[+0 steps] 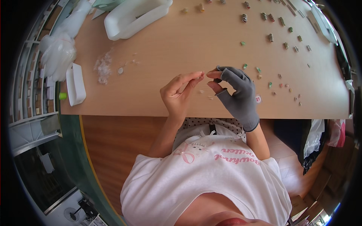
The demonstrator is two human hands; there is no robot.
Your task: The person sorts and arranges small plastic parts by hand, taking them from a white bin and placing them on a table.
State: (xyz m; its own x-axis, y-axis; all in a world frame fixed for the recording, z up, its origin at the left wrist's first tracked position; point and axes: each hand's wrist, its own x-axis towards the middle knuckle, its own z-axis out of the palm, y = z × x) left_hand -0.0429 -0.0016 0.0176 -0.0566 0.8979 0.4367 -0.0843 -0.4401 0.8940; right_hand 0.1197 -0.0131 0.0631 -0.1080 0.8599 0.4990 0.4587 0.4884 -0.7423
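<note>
My bare left hand (178, 90) is raised over the wooden table, thumb and index fingertips pinched together. Whatever is in that pinch is too small to make out. Just to its right, my right hand (238, 88) wears a grey glove that leaves the fingertips bare. Its thumb and index finger stand apart, with nothing visible between them, and the index tip almost meets the left fingertips. Below the two hands lie a few tiny pale pieces (210, 98). Small green pieces (245, 66) and pinkish ones (279, 76) are scattered beyond and right of the glove.
A heap of clear bits (103, 68) lies at the left, near a white tray (76, 84) and a larger white bin (137, 19). Several small coil-like stacks (271, 37) are spread over the far right. A clear plastic bag (58, 52) rests by the table's left edge.
</note>
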